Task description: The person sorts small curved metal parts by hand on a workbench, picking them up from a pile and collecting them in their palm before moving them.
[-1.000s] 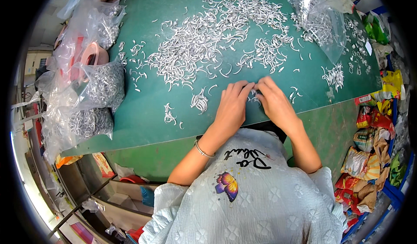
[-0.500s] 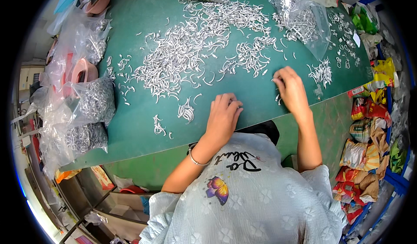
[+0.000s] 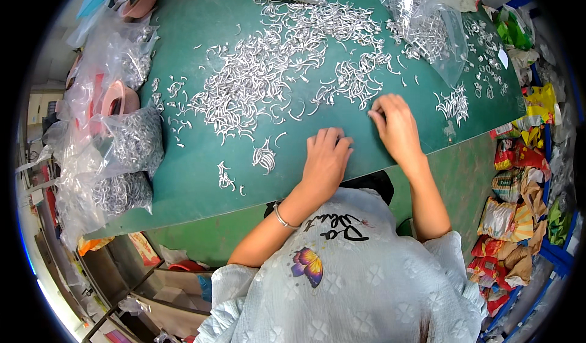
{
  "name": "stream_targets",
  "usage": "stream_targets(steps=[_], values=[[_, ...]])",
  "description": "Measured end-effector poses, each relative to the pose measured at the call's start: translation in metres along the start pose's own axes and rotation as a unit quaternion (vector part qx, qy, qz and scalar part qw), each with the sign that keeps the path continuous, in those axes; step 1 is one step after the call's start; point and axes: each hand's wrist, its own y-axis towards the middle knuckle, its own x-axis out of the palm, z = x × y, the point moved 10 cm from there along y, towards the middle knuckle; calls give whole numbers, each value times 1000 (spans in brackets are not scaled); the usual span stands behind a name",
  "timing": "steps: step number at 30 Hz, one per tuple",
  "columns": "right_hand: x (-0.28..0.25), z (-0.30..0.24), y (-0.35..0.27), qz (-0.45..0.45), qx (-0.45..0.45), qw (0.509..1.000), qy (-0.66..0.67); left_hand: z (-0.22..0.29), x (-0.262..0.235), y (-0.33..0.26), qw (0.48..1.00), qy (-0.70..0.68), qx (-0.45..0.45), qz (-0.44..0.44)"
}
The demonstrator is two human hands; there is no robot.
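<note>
Fingers curl on your left hand and right hand; I can't tell if they hold anything. Pinch curved silver pieces lightly, one by one.

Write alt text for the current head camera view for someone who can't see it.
A person's left hand and right hand are over a green table, near a wide scatter of small curved silvery pieces. Filled clear bags line the table's left side.
</note>
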Motion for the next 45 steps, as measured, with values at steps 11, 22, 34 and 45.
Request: stream_targets(steps=[11, 22, 34, 45], values=[[-9, -12, 23, 6, -19, 1000, 2, 20, -12, 9, 998, 36, 33, 46], [38, -6, 72, 0, -11, 976, 218, -6, -27, -2, 998, -31, -26, 45], [-6, 8, 54, -71, 19, 992, 106, -66, -51, 51, 980, 163, -71, 88], [35, -39, 71, -20, -181, 983, 18, -31, -45, 48, 991, 106, -44, 71]])
